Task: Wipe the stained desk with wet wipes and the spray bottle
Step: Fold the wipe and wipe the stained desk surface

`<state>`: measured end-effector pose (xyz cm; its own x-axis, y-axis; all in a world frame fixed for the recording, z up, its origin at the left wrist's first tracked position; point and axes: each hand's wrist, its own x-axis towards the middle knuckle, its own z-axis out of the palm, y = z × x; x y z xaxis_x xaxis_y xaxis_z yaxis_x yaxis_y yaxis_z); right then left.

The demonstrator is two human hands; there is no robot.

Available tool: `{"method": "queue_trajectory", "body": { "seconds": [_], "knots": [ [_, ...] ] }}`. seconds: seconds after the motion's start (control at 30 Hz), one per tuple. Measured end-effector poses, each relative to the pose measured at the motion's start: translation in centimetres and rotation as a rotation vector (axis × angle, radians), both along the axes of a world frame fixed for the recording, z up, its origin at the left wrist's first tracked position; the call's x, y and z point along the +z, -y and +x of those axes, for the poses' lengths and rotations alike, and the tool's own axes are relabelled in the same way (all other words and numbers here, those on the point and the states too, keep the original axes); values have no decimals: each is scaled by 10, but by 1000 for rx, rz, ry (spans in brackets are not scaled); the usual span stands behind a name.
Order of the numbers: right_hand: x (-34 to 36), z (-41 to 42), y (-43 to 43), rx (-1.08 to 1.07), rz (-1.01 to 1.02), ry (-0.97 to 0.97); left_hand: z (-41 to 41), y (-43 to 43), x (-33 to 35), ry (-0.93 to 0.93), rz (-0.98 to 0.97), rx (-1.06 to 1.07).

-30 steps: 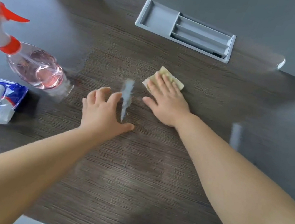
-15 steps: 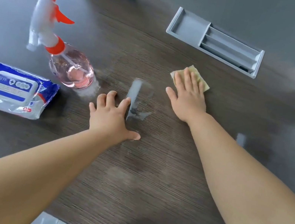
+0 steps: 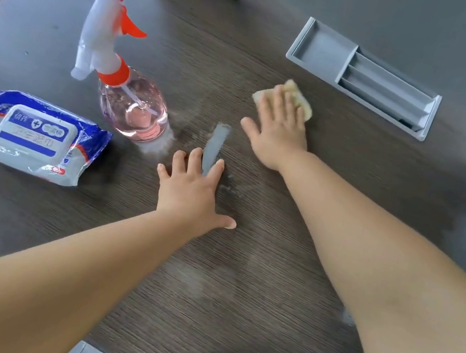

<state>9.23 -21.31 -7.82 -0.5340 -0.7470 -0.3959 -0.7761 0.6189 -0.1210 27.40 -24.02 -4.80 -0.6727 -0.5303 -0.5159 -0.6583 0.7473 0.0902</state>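
Observation:
My right hand (image 3: 279, 131) lies flat with straight fingers on a yellowed folded wipe (image 3: 296, 97), pressing it onto the dark wood desk (image 3: 233, 315). My left hand (image 3: 192, 191) rests flat on the desk, fingers spread, beside a pale streak (image 3: 215, 145). A spray bottle (image 3: 128, 94) with pink liquid and an orange-white trigger head stands left of the streak. The blue-white wet wipes pack (image 3: 34, 137) lies at the left, lid closed.
A grey recessed cable tray (image 3: 363, 74) sits in the desk at the back right. A grey partition (image 3: 406, 20) runs along the far edge. The desk's near edge (image 3: 110, 350) is at the bottom.
The view shifted, so the bottle and wipes pack are now fully in sight. My right hand stays on the wipe near the cable tray; the left hand stays flat by the streak.

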Motion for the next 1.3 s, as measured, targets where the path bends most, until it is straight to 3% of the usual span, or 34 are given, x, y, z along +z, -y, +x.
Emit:
{"method": "queue_trajectory", "body": {
  "seconds": [0.1,0.27,0.33,0.43,0.53,0.63,0.73,0.8,0.9,1.0,1.1,1.2,1.3],
  "knots": [
    [3,-1,-6,230,-58,67,-1,1,1,16,5,-14],
    [1,-34,16,-30,-16,29,-3,2,1,34,4,-22],
    [-2,-16,24,38,-21,-20,-2,2,2,33,-6,-31],
    [4,-14,19,308,-61,40,0,2,2,36,-8,-38],
    [10,-32,20,225,-14,82,1,1,1,27,-2,-35],
    [6,-1,29,120,-13,7,6,-1,-1,-54,19,6],
    [9,34,21,346,-39,76,23,-3,-3,-226,57,67],
    [13,25,10,391,-34,129,37,2,-3,-396,82,181],
    [7,8,5,203,1,78,55,15,3,-568,37,413],
    [3,35,13,73,-8,13,55,32,12,-723,173,774],
    [7,72,11,312,-31,100,43,55,14,-847,414,1098],
    [12,55,-1,396,-21,137,32,77,13,-844,461,1203],
    [9,39,3,132,14,100,29,92,8,-869,431,1204]
  ]
}}
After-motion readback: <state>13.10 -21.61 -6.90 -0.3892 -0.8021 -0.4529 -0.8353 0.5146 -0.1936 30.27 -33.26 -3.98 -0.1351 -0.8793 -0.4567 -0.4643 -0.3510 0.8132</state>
